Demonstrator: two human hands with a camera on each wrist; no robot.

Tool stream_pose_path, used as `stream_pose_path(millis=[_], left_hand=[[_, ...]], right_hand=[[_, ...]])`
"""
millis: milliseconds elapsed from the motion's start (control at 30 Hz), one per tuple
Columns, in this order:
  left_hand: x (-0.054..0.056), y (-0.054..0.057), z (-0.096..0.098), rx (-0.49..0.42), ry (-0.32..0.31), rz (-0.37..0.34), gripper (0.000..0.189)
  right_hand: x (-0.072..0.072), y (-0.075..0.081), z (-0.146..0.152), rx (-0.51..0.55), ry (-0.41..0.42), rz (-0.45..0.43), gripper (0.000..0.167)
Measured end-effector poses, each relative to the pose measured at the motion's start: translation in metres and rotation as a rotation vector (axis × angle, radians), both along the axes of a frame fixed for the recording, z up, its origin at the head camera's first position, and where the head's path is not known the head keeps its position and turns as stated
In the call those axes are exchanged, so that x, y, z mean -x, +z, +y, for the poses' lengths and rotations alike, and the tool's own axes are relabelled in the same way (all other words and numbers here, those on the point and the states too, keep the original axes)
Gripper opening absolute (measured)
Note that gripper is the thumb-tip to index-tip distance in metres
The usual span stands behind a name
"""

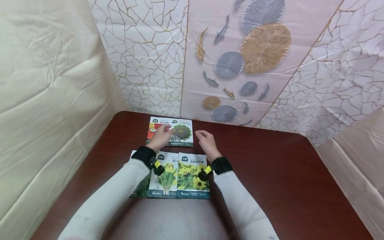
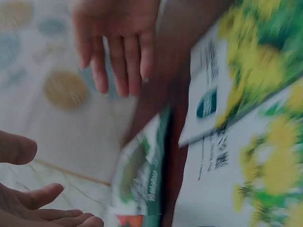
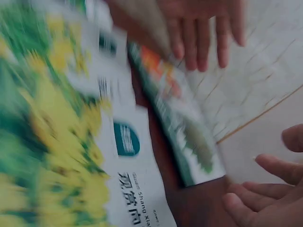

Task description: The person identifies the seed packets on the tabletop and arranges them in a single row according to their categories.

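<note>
Two seed packets lie side by side at the back: one with a sunflower head [image 1: 181, 132], one with red and yellow flowers [image 1: 152, 128]. My left hand [image 1: 162, 136] is above them, its fingers spread and holding nothing in the left wrist view. Just right of the sunflower-head packet, my right hand [image 1: 207, 142] is raised with relaxed fingers and also holds nothing. Nearer to me are a packet with yellow sunflowers [image 1: 192, 186], one with yellow blooms over leafy stems [image 1: 166, 176], and a dark green one [image 1: 141, 188] partly hidden by my left forearm.
The packets lie on a dark red-brown table [image 1: 264, 173]. A patterned cloth [image 1: 150, 66] with fish and discs hangs behind its far edge. Pale cloth [image 1: 54, 83] hangs at the left side. Black bands with small cameras circle both wrists.
</note>
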State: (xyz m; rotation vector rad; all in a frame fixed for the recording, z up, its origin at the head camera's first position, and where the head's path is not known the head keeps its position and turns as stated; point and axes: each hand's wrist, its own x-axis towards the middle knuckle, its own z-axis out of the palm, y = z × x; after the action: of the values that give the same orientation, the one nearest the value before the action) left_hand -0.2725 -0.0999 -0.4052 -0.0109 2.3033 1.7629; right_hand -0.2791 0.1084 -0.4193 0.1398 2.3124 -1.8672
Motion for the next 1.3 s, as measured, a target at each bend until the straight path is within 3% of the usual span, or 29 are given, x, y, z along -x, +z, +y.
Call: stream_pose_path(millis=[100, 200, 333, 400, 500, 533, 600, 667, 767, 833, 867, 1000, 1033, 1067, 1233, 1267, 1300], left_hand=[[0.030, -0.020, -0.001, -0.014, 0.007, -0.034, 0.055], [0.072, -0.066, -0.008, -0.030, -0.020, -0.016, 0.057], [0.124, -0.121, -0.013, -0.018, -0.007, 0.017, 0.057], [0.124, -0.123, -0.010, -0.026, 0.033, 0.018, 0.056], [0.092, -0.089, -0.004, -0.054, 0.142, 0.007, 0.051], [0.078, -0.072, 0.000, -0.069, 0.177, -0.009, 0.048], [0.040, -0.023, 0.010, -0.089, 0.262, -0.034, 0.042], [0.029, -0.011, 0.014, -0.115, 0.333, -0.008, 0.039], [0.022, -0.010, 0.019, -0.158, 0.401, 0.058, 0.036], [0.025, -0.024, 0.020, -0.211, 0.404, 0.101, 0.036], [0.017, -0.021, 0.023, -0.245, 0.396, 0.120, 0.036], [-0.024, -0.006, 0.029, -0.327, 0.311, 0.228, 0.036], [-0.027, -0.016, 0.029, -0.360, 0.275, 0.283, 0.036], [-0.034, -0.019, 0.027, -0.388, 0.244, 0.344, 0.037], [-0.089, -0.009, 0.019, -0.356, 0.180, 0.503, 0.037], [-0.107, 0.005, 0.020, -0.321, 0.190, 0.504, 0.037], [-0.120, 0.012, 0.021, -0.293, 0.193, 0.499, 0.035]], right_hand=[[0.030, -0.013, -0.010, -0.083, -0.003, -0.054, 0.041], [0.046, -0.022, -0.019, -0.114, -0.017, -0.074, 0.040], [0.056, -0.024, -0.027, -0.084, -0.045, -0.055, 0.038], [0.055, -0.024, -0.027, -0.020, -0.079, -0.065, 0.038], [0.053, -0.024, -0.024, 0.131, -0.131, -0.108, 0.037], [0.053, -0.024, -0.022, 0.187, -0.146, -0.121, 0.037], [0.050, -0.023, -0.017, 0.297, -0.173, -0.135, 0.036], [0.046, -0.022, -0.014, 0.386, -0.195, -0.117, 0.036], [0.036, -0.019, -0.010, 0.428, -0.233, -0.022, 0.033], [0.024, -0.016, -0.006, 0.399, -0.259, 0.070, 0.032], [0.016, -0.013, -0.003, 0.380, -0.272, 0.121, 0.032], [-0.022, 0.003, 0.011, 0.323, -0.290, 0.278, 0.028], [-0.033, 0.008, 0.014, 0.310, -0.290, 0.305, 0.027], [-0.045, 0.012, 0.016, 0.299, -0.291, 0.327, 0.025], [-0.102, 0.030, 0.020, 0.225, -0.305, 0.409, 0.018], [-0.113, 0.033, 0.020, 0.207, -0.311, 0.425, 0.018], [-0.122, 0.035, 0.021, 0.195, -0.317, 0.443, 0.017]])
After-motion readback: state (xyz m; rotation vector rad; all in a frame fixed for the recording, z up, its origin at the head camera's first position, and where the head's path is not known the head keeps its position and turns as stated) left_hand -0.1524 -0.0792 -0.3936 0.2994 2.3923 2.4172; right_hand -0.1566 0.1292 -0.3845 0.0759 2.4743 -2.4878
